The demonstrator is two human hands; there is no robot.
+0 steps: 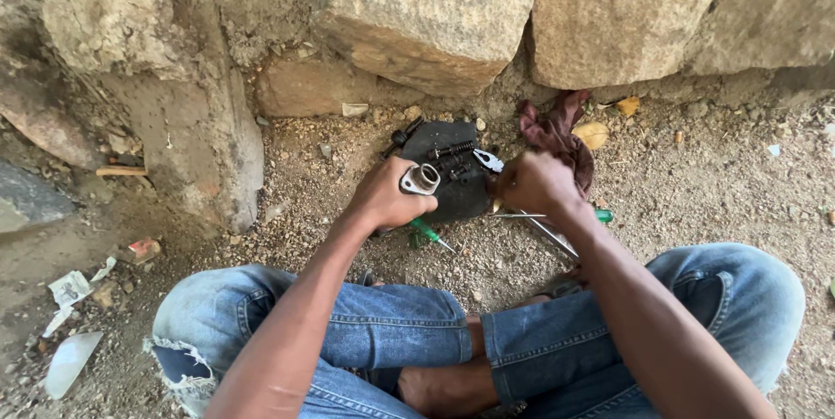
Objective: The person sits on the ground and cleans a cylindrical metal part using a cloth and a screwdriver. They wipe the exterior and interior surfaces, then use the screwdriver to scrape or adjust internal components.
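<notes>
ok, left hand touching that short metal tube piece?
Touching. The head view shows the left hand gripping the short metal tube piece, with fingers wrapped round its lower side and no gap visible, above the dark mat.

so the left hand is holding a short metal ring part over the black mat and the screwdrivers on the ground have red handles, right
Not quite: the screwdrivers have green handles, not red, as the head view shows. The rest holds: the left hand holds the short metal ring part over the black mat.

Rough stone wall (435, 10), seemingly gravelly ground (696, 184)
</notes>
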